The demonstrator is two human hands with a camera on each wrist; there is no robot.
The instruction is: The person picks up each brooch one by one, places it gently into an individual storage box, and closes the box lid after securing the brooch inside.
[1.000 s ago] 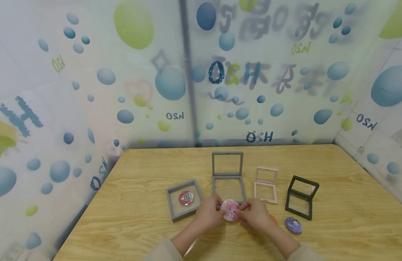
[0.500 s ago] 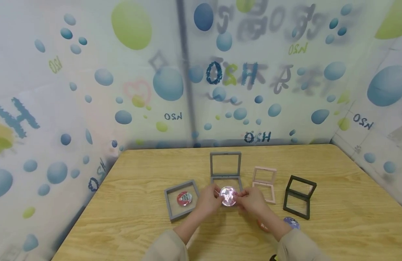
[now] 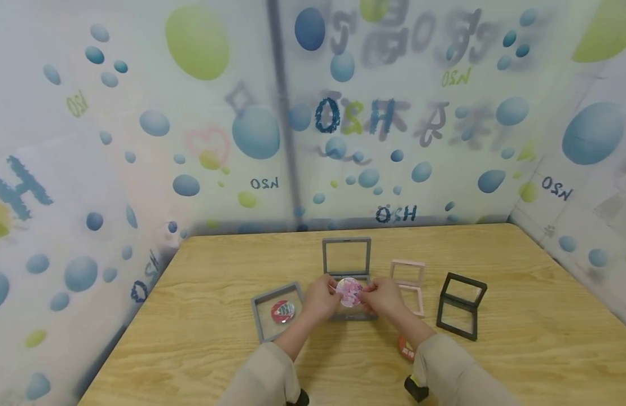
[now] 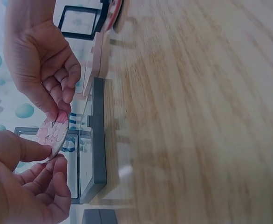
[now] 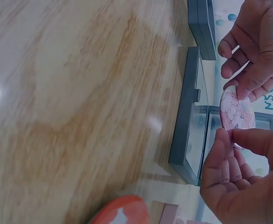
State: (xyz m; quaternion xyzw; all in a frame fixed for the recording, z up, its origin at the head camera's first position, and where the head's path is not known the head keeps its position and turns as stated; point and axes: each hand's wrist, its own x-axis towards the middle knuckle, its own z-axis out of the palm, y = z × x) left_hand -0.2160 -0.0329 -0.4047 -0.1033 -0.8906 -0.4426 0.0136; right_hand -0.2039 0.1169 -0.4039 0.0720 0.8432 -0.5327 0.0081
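Both hands pinch a round pink badge (image 3: 349, 292) by its opposite edges, thumbs on its printed face. My left hand (image 3: 321, 299) has the left edge and my right hand (image 3: 386, 297) the right. The badge is held over the lower half of an opened grey display frame (image 3: 345, 239), whose lid stands up at the back. In the left wrist view the badge (image 4: 53, 135) is tilted, above the clear film of the frame (image 4: 98, 135). The right wrist view shows the same badge (image 5: 236, 112) between the fingertips of both hands.
Left of the hands lies another grey frame (image 3: 256, 316) with a red badge (image 3: 282, 311) in it. To the right stand an opened pink frame (image 3: 408, 263) and an opened black frame (image 3: 457, 335). An orange badge (image 3: 406, 348) lies on the table (image 3: 536, 316) by the right forearm.
Both hands have carried the pink badge forward, away from the body, from the grey frame's front edge to over its lower half. The head view has shifted slightly.
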